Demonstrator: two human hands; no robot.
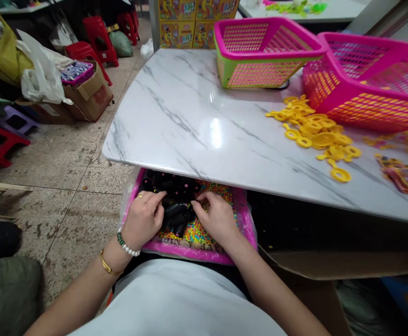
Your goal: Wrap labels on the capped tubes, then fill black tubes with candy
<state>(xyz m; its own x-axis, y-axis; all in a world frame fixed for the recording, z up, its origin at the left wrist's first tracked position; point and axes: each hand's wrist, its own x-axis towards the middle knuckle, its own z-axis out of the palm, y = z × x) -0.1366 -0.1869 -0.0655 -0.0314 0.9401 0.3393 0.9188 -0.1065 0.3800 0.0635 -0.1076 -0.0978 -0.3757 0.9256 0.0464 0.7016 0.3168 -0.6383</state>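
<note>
On my lap, partly under the table edge, sits a pink-rimmed tray (197,254) lined with clear plastic. Many tiny multicoloured balls (198,232) fill it, and glossy black tube-like pieces (178,215) lie heaped on them, some with pink dots. My left hand (143,218) is closed at the tray's left side, its fingertips against the black pieces. From the right, my right hand (217,218) reaches over the balls, thumb and fingers drawn together by the black pieces. What either hand pinches is too small or hidden to make out.
Above the tray is a marble-patterned table (176,116). On it stand a pink-and-green basket (259,72), a pink basket (375,109), yellow ring-ended plastic pieces (315,128), stacked yellow boxes (177,33) and printed packets (403,172). Stools and a cardboard box (93,95) are on the floor left.
</note>
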